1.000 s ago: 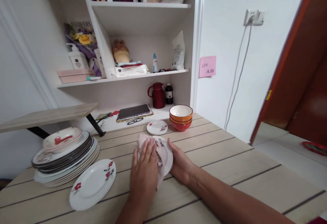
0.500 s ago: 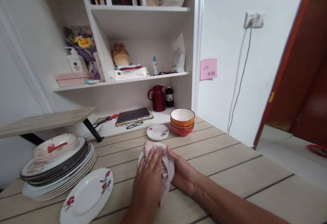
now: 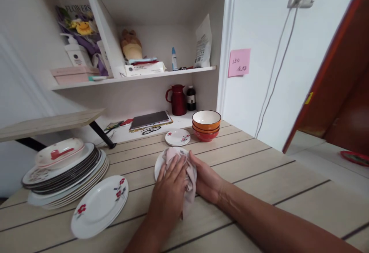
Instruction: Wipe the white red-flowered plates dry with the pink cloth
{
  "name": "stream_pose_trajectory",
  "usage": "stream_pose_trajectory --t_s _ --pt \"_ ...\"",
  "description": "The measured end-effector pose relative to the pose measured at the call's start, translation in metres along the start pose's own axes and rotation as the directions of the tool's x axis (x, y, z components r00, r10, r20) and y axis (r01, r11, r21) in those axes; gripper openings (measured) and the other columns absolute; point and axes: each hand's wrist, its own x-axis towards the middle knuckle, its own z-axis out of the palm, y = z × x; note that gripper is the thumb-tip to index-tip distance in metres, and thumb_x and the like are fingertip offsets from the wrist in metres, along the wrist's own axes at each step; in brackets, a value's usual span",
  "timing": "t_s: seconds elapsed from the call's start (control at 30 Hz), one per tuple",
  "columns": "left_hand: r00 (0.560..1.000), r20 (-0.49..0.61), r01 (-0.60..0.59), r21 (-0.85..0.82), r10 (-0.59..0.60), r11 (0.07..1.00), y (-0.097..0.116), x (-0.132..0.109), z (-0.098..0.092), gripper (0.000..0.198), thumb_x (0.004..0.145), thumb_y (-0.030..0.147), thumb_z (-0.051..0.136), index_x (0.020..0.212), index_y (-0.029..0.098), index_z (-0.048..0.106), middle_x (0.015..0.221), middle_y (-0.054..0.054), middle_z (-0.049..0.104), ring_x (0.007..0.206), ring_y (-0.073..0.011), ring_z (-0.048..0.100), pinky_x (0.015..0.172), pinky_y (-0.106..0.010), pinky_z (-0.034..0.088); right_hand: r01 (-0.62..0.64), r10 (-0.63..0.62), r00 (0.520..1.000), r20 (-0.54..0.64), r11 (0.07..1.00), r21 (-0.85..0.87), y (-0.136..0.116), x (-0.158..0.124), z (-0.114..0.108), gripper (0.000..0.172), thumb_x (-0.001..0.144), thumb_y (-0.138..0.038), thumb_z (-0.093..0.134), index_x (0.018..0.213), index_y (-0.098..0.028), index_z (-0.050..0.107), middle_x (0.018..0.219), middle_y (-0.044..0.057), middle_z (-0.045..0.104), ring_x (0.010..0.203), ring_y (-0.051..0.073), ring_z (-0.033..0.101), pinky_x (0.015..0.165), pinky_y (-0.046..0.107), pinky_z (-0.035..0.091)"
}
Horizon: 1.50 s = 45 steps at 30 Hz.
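A small white plate point(image 3: 159, 165) lies on the wooden table point(image 3: 259, 176) in front of me. My left hand point(image 3: 168, 193) presses a pale pink cloth point(image 3: 188, 176) flat onto the plate, fingers stretched over it. My right hand point(image 3: 207, 180) holds the plate's right edge, with the cloth partly tucked under its fingers. Most of the plate is hidden by the cloth and both hands.
A tall stack of plates point(image 3: 63, 172) topped by a red-patterned dish stands at the left, with a flowered plate point(image 3: 98, 207) in front of it. Behind are a small saucer point(image 3: 177, 137), stacked orange bowls point(image 3: 206, 125), a red jug point(image 3: 178, 100) and shelves.
My left hand and the cloth have slid a little to the right across the plate. The view has tilted down slightly; my right hand stays on the plate's edge.
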Motion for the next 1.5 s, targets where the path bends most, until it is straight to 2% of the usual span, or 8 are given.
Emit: stream_pose_trajectory --t_s 0.23,0.4,0.53,0.8,1.0,1.13,1.33,1.5 --pt "0.938 -0.097 0.340 0.081 -0.332 0.937 -0.003 -0.001 0.001 0.048 0.090 0.016 0.039 0.137 0.015 0.049 0.147 -0.009 0.045 0.138 -0.0252 0.038 0.114 -0.050 0.030 0.110 -0.109 0.994 -0.008 0.988 0.111 0.002 -0.003 0.014 0.051 0.097 -0.046 0.038 0.131 -0.012 0.053 0.110 0.011 0.071 0.095 0.020 0.066 0.091 0.034 0.045" --pt "0.986 -0.073 0.158 0.075 -0.152 0.985 0.003 -0.010 0.004 0.041 0.090 0.019 0.042 0.129 0.014 0.057 0.145 -0.010 0.048 0.137 -0.0246 0.040 0.111 -0.046 0.035 0.164 -0.164 0.986 -0.011 0.977 0.139 -0.006 -0.004 0.011 0.058 0.097 -0.051 0.032 0.133 -0.009 0.051 0.116 0.014 0.069 0.102 0.022 0.065 0.096 0.037 0.042" --pt "0.999 -0.033 -0.006 0.060 0.008 0.998 0.004 -0.007 -0.001 0.044 0.090 0.016 0.041 0.132 0.015 0.054 0.148 -0.007 0.045 0.139 -0.0219 0.035 0.112 -0.044 0.033 -0.020 0.014 0.997 0.070 0.995 0.097 0.001 -0.005 0.007 0.062 0.093 -0.059 0.036 0.126 -0.010 0.056 0.102 0.012 0.073 0.079 0.019 0.067 0.080 0.032 0.047" --pt "0.935 -0.095 0.350 0.104 -0.341 0.931 0.000 0.002 -0.002 0.051 0.090 0.017 0.038 0.141 0.014 0.043 0.150 -0.010 0.040 0.140 -0.0243 0.033 0.115 -0.054 0.022 0.024 -0.030 0.998 0.049 0.991 0.134 0.007 -0.002 0.013 0.053 0.096 -0.052 0.038 0.126 -0.012 0.056 0.106 0.010 0.072 0.079 0.016 0.065 0.081 0.029 0.045" --pt "0.975 -0.054 0.217 0.068 -0.213 0.974 0.006 -0.011 0.004 0.047 0.093 0.019 0.036 0.138 0.014 0.047 0.147 -0.010 0.045 0.138 -0.0244 0.038 0.110 -0.049 0.033 0.144 -0.147 0.989 0.014 0.981 0.133 -0.007 -0.002 0.009 0.058 0.096 -0.054 0.032 0.128 -0.011 0.054 0.107 0.012 0.072 0.096 0.022 0.065 0.094 0.036 0.043" --pt "0.998 -0.033 0.058 0.031 -0.057 0.998 0.007 -0.006 0.002 0.049 0.092 0.016 0.036 0.141 0.019 0.044 0.149 -0.005 0.043 0.141 -0.0220 0.033 0.115 -0.049 0.026 -0.053 0.046 0.995 0.087 0.995 0.087 0.000 -0.004 0.009 0.064 0.093 -0.061 0.033 0.124 -0.009 0.058 0.100 0.011 0.073 0.084 0.020 0.067 0.088 0.034 0.045" --pt "0.932 -0.087 0.359 0.081 -0.352 0.930 -0.001 0.003 -0.008 0.052 0.092 0.018 0.036 0.144 0.024 0.038 0.151 -0.005 0.039 0.142 -0.0269 0.029 0.114 -0.060 0.015 -0.062 0.051 0.993 0.102 0.992 0.108 0.008 -0.004 0.011 0.057 0.095 -0.057 0.035 0.123 -0.014 0.059 0.089 0.005 0.074 0.071 0.015 0.065 0.080 0.028 0.046" --pt "0.915 -0.092 0.395 0.019 -0.392 0.918 -0.005 -0.002 -0.001 0.046 0.095 0.023 0.034 0.140 0.020 0.044 0.149 -0.008 0.042 0.141 -0.0281 0.031 0.113 -0.058 0.021 -0.031 0.024 0.995 0.094 0.997 0.075 0.004 -0.005 0.011 0.061 0.094 -0.060 0.033 0.123 -0.013 0.059 0.099 0.009 0.074 0.086 0.021 0.067 0.089 0.035 0.045"
